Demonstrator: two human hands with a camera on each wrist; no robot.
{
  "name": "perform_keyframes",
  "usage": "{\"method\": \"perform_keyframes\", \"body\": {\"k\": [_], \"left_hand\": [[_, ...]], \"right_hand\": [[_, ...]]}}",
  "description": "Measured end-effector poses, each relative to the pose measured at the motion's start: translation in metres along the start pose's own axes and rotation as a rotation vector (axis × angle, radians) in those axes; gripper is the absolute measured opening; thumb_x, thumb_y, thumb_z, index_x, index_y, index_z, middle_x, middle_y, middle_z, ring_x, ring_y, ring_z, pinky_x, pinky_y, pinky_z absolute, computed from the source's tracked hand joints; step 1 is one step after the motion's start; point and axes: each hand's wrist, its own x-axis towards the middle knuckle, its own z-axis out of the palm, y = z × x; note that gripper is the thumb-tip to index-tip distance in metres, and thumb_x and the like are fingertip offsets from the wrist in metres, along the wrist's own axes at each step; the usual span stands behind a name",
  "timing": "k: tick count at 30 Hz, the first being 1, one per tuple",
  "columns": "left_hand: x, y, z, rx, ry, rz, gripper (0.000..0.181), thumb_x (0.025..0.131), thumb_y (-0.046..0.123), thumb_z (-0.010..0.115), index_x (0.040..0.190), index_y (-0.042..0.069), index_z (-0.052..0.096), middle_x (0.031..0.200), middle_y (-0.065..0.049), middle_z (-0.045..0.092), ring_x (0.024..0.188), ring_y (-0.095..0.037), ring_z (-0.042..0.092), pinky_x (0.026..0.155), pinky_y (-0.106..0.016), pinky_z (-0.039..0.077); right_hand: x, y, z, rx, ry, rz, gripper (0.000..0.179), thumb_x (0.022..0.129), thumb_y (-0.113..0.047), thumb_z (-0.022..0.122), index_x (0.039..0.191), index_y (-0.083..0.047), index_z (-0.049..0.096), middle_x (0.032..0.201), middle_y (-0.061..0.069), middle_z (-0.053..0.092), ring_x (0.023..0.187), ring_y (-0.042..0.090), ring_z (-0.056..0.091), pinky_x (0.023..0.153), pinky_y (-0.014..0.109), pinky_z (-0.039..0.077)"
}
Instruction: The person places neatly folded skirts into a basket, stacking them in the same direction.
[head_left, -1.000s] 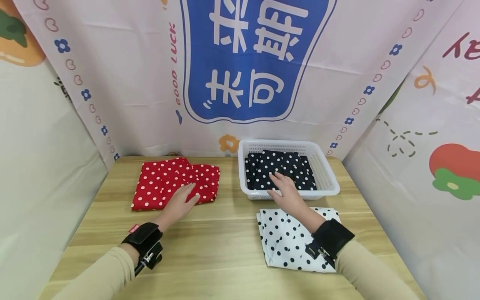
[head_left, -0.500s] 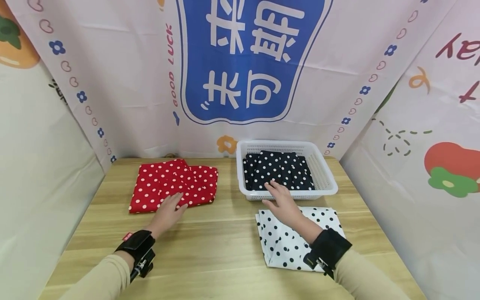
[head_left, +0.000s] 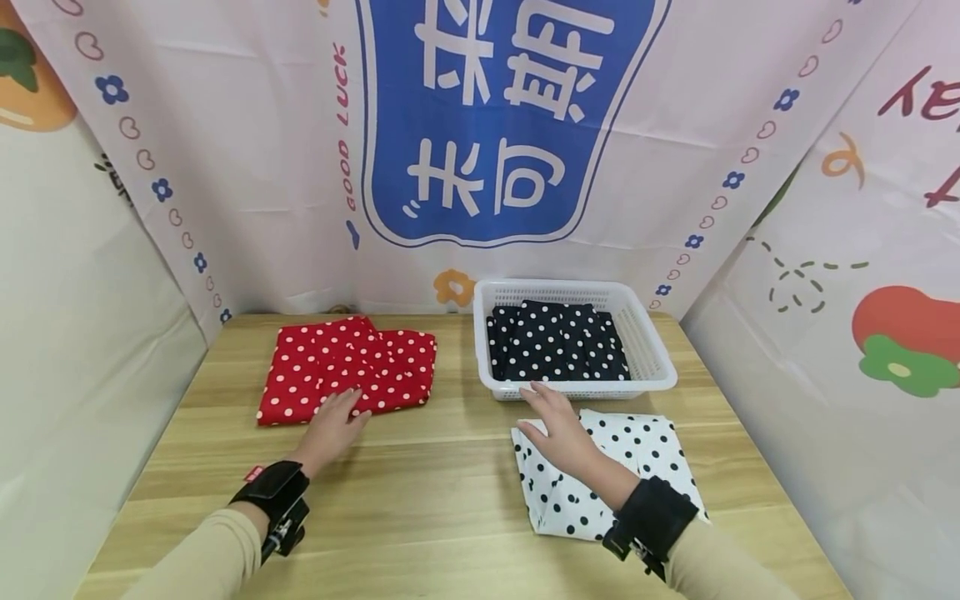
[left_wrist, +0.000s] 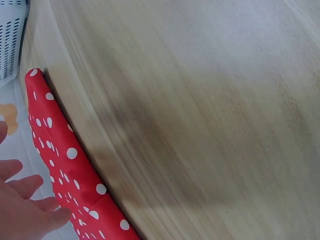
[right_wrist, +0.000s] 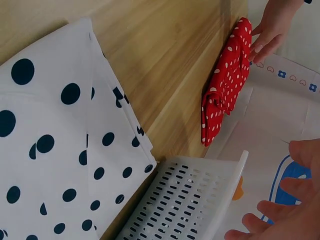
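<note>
With both hands flat and nothing gripped, the red cloth (head_left: 348, 367) under the left hand (head_left: 331, 427) could be dragged out of its fold, while the right hand (head_left: 557, 426) hovers over the white cloth (head_left: 637, 467).

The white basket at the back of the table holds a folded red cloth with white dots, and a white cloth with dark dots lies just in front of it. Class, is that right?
Not quite. The head view shows the white basket holding a folded dark cloth with white dots; the red cloth with white dots lies on the table to the left. The white cloth with dark dots does lie just in front.
</note>
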Motion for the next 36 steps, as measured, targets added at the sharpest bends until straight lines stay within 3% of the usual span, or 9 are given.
{"method": "perform_keyframes", "body": {"k": [10, 23, 30, 36], "left_hand": [[-0.005, -0.007, 0.002, 0.033, 0.017, 0.030, 0.055, 0.101, 0.018, 0.051, 0.140, -0.017, 0.035, 0.144, -0.039, 0.032, 0.135, -0.057, 0.019, 0.110, -0.064, 0.015], [-0.001, -0.017, 0.002, 0.041, -0.011, -0.040, 0.060, 0.099, 0.021, 0.051, 0.143, -0.014, 0.031, 0.147, -0.038, 0.025, 0.137, -0.058, 0.009, 0.104, -0.074, 0.010], [0.007, -0.035, 0.009, 0.132, -0.014, -0.064, 0.065, 0.097, 0.029, 0.053, 0.145, -0.009, 0.033, 0.150, -0.034, 0.023, 0.137, -0.058, 0.005, 0.098, -0.080, -0.002], [0.009, -0.045, 0.014, 0.213, -0.029, -0.065, 0.061, 0.097, 0.032, 0.053, 0.142, -0.008, 0.040, 0.147, -0.032, 0.032, 0.136, -0.058, 0.011, 0.095, -0.082, -0.005]], "right_hand": [[-0.002, 0.002, 0.020, 0.022, -0.035, -0.017, 0.049, 0.095, -0.013, 0.061, 0.140, 0.002, 0.047, 0.147, 0.025, 0.037, 0.135, 0.043, 0.032, 0.109, 0.057, 0.029], [-0.006, 0.005, 0.035, 0.042, -0.028, -0.051, 0.048, 0.094, -0.011, 0.061, 0.137, 0.005, 0.048, 0.145, 0.028, 0.039, 0.132, 0.047, 0.034, 0.107, 0.060, 0.030], [-0.010, 0.007, 0.038, 0.030, -0.034, -0.051, 0.050, 0.094, -0.013, 0.062, 0.139, 0.003, 0.047, 0.145, 0.026, 0.039, 0.132, 0.046, 0.035, 0.105, 0.061, 0.032], [-0.012, 0.011, 0.039, 0.025, -0.028, -0.060, 0.050, 0.094, -0.012, 0.063, 0.139, 0.004, 0.047, 0.144, 0.027, 0.040, 0.131, 0.046, 0.037, 0.104, 0.060, 0.034]]}}
